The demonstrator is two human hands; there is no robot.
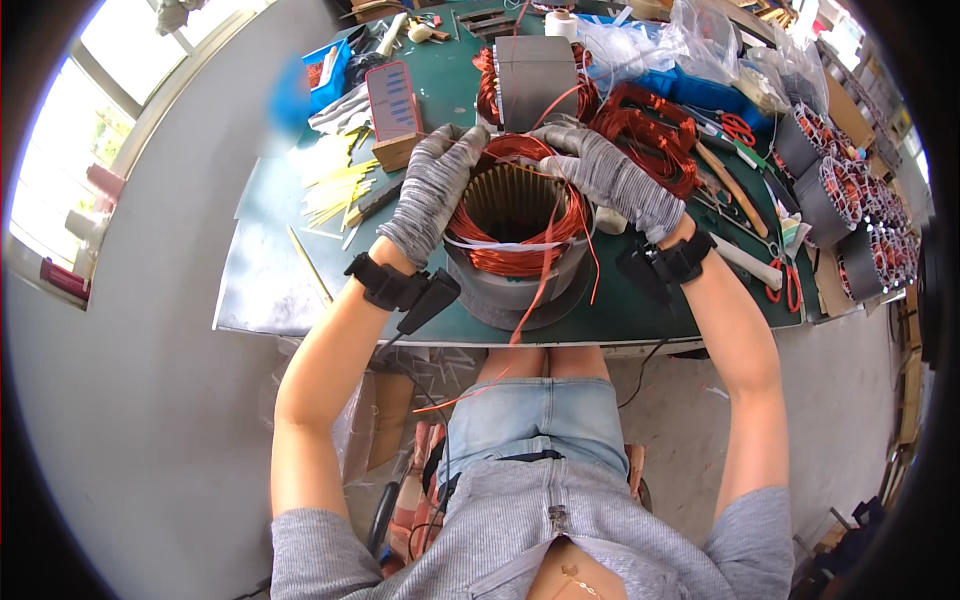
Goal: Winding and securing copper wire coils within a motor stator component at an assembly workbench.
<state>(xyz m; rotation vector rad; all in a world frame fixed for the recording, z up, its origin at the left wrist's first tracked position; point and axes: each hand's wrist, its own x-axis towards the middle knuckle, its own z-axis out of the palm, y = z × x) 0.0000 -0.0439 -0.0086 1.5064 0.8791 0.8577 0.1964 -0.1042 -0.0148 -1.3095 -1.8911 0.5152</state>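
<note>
two gloved hands [440, 172] [602, 168], one stator [490, 287] between

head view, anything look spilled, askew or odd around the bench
Mildly: a loose red wire trails down the front of the wound stator and over the near edge of the table. White scraps lie strewn on the floor beneath, and yellow strips spread untidily at left. Nothing looks clearly damaged.

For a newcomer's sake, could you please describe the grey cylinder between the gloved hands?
On the green table, the gloved left hand and right hand flank one grey cylinder. It stands upright, red wire ringing its open top; the cylinder behind it lies on its side.
</note>
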